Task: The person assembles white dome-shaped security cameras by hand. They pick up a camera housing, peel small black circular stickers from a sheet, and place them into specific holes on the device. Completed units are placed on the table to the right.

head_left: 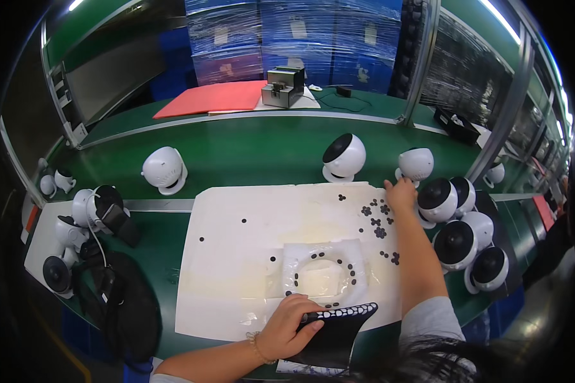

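You are working over a green counter with a white sheet lying on it between your two hands. Your left hand is closing around the upper edge of a black sheet that carries a row of small white oval pads, holding it near the bottom edge of the white sheet. Just beyond that hand, a clear plastic tray is lying on the white sheet with small black dots ringing its middle.

Your right hand is stretching far forward, fingers spread and flat, touching the far right corner of the white sheet and grasping nothing. Just ahead of it, a white round device is standing on the counter. Immediately to its right, a cluster of round white devices with black faces is crowding together. Near its wrist, small black clover-shaped pieces are lying scattered on the sheet.

Further left of that hand, another round device with a black face is standing, and well to the left, a white one.
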Tool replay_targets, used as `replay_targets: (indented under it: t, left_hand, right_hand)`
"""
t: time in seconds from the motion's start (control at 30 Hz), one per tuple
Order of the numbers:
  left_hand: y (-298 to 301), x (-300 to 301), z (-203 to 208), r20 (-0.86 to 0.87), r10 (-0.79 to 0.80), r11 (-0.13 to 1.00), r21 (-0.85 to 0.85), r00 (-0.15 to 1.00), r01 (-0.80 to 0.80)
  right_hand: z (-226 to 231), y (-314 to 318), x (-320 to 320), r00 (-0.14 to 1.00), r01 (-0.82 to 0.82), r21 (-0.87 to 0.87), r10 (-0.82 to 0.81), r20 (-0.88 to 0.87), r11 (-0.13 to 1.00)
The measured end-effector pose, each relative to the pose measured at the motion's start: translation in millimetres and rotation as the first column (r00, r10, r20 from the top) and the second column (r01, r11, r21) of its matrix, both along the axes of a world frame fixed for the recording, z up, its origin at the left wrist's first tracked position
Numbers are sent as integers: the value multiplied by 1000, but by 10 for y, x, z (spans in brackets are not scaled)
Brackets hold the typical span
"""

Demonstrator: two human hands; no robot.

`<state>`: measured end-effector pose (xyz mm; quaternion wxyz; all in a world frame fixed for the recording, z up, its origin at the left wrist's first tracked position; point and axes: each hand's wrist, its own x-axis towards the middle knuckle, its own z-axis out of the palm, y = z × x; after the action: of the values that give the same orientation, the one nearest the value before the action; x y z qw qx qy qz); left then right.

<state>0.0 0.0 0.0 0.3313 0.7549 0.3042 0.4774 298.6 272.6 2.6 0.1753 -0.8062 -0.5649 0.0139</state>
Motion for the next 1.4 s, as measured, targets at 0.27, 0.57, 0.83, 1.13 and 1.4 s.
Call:
replay_targets:
  t: [0.27,0.57,0.83,1.13,1.4]
  left_hand:
    - [-5,1,-12,2,29,999,14,1000,-29]
    - [-67,25,75,-58,1,997,75,998,3]
    - [-192,33,162,-122,34,983,184,992,-11]
    - [-207,30,180,-92,99,982,171,991,-82]
    - [-227,46,200,-115,119,983,156,986,-100]
  right_hand:
    - [-197,139,235,957,-39,326,-59,284,945]
    - [785,-1054,-413,907,-331,408,407,-111,850]
    - [865,-2032,-757,-107,-367,421,412,-905,830]
    - [712,-2188,-783,586,-566,371,676,-447,736]
    - [835,-2535,-1085,111,-881,459,993,-34,114]
